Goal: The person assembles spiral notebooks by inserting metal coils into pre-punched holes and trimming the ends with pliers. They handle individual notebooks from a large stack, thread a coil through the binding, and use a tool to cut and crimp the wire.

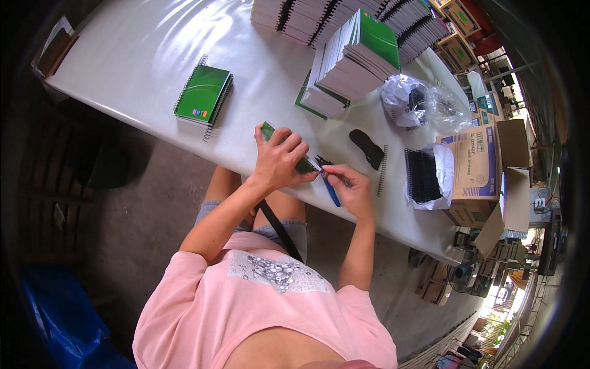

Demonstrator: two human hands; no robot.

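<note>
At the table's near edge my left hand (281, 158) is wrapped round a small green-covered notebook (306, 165), held tilted on its edge. My right hand (350, 187) pinches, at the notebook's right end, what looks like a thin dark spiral coil, mostly hidden by the fingers. Blue-handled pliers (332, 192) lie on the table just beneath, between both hands. A loose spiral coil (382, 171) rests to the right, beside a flat black sole-shaped piece (367, 149). To the left lies another green notebook (203, 93), its coils sticking out past both ends.
A stack of unbound green-covered books (362, 58) stands at the back, before rows of bound ones (307, 21). At right are a plastic bag (402, 101), black coils (423, 175) in white wrapping and an open cardboard box (470, 163). The white table's (141, 74) edge runs before me.
</note>
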